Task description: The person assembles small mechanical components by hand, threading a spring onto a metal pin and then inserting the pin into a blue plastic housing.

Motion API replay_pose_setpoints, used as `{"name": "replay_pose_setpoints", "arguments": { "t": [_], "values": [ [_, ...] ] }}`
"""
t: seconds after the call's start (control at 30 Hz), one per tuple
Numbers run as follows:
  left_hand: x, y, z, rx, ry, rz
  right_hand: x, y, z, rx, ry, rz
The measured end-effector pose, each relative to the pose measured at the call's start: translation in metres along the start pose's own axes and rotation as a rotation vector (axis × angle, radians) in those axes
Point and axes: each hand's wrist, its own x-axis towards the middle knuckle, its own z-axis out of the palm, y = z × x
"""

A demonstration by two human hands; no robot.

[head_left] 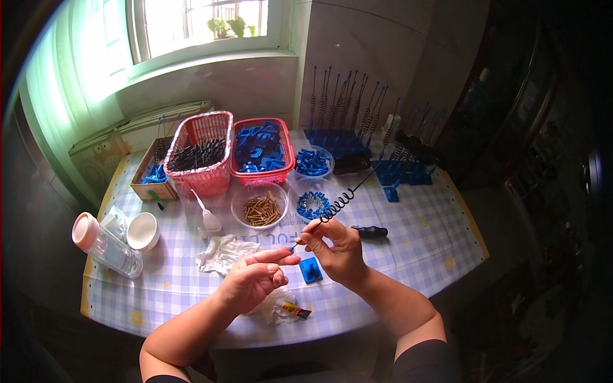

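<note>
My right hand (341, 254) pinches the lower end of a black coiled spring wire (336, 207), which slants up to the right with its straight end over the blue parts behind. Below those fingers a short brass-coloured piece ends in a small blue tip (292, 249). Just under that tip is my left hand (246, 284), its index finger stretched out and the others partly bent; whether it touches the tip is unclear. A blue square base (311, 270) lies on the checked cloth between my hands. Nearer me, a small yellow and black glue tube (295, 310) rests on crumpled tissue.
Beyond my hands stand bowls of brass-coloured pins (260, 219) and small blue pieces (311, 162), plus baskets of black springs (201, 182) and blue parts (260, 175). Upright springs on blue bases (341, 143) crowd the far right. A bottle (118, 252) and black-handled tool (372, 232) lie on the table.
</note>
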Motion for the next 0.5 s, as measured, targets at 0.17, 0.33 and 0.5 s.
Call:
{"name": "replay_pose_setpoints", "arguments": {
  "t": [0.17,0.33,0.5],
  "values": [
    [0.0003,0.0003,-0.0012,0.069,0.014,-0.010,0.0000,0.0008,-0.0002,-0.002,-0.001,-0.003],
    [0.0011,0.0002,-0.0005,0.071,0.009,-0.009,0.0009,-0.0010,-0.0015,-0.013,-0.002,-0.016],
    [0.0005,0.0006,-0.0013,0.072,0.005,-0.005,0.0009,-0.0004,-0.0007,-0.021,-0.005,-0.014]
  ]
}}
